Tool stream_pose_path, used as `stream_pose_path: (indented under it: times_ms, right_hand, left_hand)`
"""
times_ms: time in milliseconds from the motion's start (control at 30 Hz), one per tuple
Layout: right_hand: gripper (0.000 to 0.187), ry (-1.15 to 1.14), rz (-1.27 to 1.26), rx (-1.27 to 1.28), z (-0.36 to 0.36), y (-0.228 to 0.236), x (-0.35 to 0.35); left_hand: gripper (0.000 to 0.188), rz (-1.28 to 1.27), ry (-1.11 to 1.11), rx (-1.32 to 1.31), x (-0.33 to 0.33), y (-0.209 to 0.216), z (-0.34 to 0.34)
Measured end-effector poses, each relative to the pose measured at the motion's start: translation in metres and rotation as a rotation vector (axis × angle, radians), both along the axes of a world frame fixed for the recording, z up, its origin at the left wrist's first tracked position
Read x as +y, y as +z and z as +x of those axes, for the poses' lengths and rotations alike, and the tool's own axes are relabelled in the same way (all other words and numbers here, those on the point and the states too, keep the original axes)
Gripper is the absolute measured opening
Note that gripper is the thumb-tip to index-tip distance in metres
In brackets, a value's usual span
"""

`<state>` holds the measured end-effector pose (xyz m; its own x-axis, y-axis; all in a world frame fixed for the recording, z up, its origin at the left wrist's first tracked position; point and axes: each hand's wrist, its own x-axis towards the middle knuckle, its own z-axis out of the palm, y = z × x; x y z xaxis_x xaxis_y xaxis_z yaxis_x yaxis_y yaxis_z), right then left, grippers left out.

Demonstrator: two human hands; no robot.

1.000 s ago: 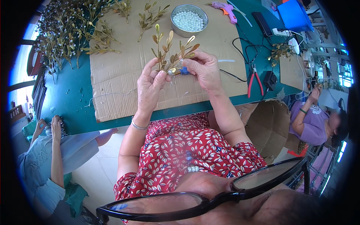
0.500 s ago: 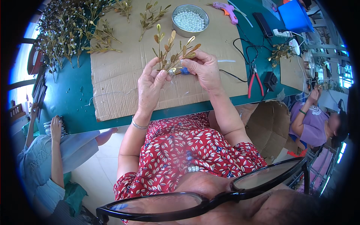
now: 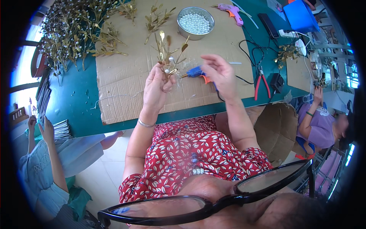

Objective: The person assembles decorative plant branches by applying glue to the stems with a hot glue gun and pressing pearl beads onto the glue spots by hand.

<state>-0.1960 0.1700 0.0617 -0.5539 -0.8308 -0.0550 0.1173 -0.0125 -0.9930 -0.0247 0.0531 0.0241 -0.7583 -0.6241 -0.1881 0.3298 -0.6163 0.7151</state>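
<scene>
My left hand (image 3: pixel 157 86) pinches the stems of a gold-leaved sprig (image 3: pixel 162 51), held upright over the cardboard. White pearl beads (image 3: pixel 171 59) show among its leaves. To the right, my right hand (image 3: pixel 220 78) is raised with fingers apart and slightly blurred, holding nothing that I can see. A blue glue gun (image 3: pixel 195 71) with an orange trigger lies on the cardboard (image 3: pixel 129 82) between my hands. My right hand partly covers its handle end. Beyond them stands a round metal tin (image 3: pixel 195 35) of pearl beads.
Piled gold sprigs (image 3: pixel 68 34) cover the far left of the green table (image 3: pixel 72 103). Red-handled pliers (image 3: pixel 262 84), a pink glue gun (image 3: pixel 231 12), black cables and a blue bin (image 3: pixel 300 16) lie right. Co-workers sit left (image 3: pixel 57 152) and right (image 3: pixel 318 126).
My right hand has drawn away from the sprig to the right and opened. My left hand keeps the sprig, now turned more upright with pearls showing. The blue glue gun is more exposed.
</scene>
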Motion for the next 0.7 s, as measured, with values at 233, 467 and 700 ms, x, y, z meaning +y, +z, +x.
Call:
stream_pose_path:
  times_ms: [233,467,700]
  right_hand:
    - [0.029,-0.018,0.52,0.515,-0.02,-0.028,0.071]
    - [0.034,0.025,0.715,0.541,-0.007,-0.023,0.061]
    - [0.022,-0.041,0.561,0.103,-0.023,-0.04,0.06]
  left_hand:
    - [0.045,0.219,-0.011,0.102,-0.01,-0.004,0.003]
    - [0.04,0.165,-0.019,0.194,-0.014,-0.013,0.014]
    - [0.027,0.0,0.215,0.115,-0.014,-0.009,0.016]
